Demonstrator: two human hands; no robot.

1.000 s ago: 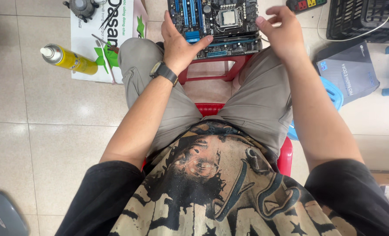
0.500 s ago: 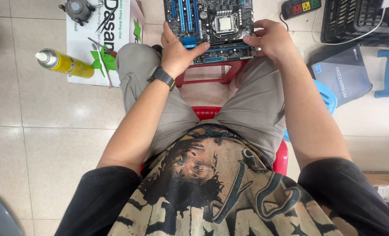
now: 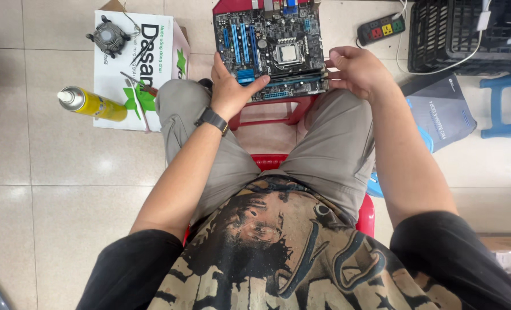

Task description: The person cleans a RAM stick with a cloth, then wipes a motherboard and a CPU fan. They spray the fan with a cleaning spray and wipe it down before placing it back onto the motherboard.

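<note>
A dark computer motherboard (image 3: pixel 269 49) with blue slots and a bare silver processor socket lies on a red stool (image 3: pixel 278 109) between my knees. My left hand (image 3: pixel 232 89), with a black watch on the wrist, rests on the board's near left corner, thumb stretched along its front edge. At the board's near right corner my right hand (image 3: pixel 356 72) has its fingers curled against the edge. I sit on a second red stool, wearing grey trousers and a printed shirt.
To the left a white cardboard box (image 3: pixel 152 40) carries a round cooler fan (image 3: pixel 109 37) and a tool; a yellow spray can (image 3: pixel 92 103) lies beside it. A power strip (image 3: pixel 384 27), black crate (image 3: pixel 467 34), blue stool (image 3: pixel 505 103) and grey box (image 3: pixel 442 112) stand on the right.
My right hand has drawn in from above the board to its near right corner and curled. The left hand stays on the near left corner. The view has shifted slightly.
</note>
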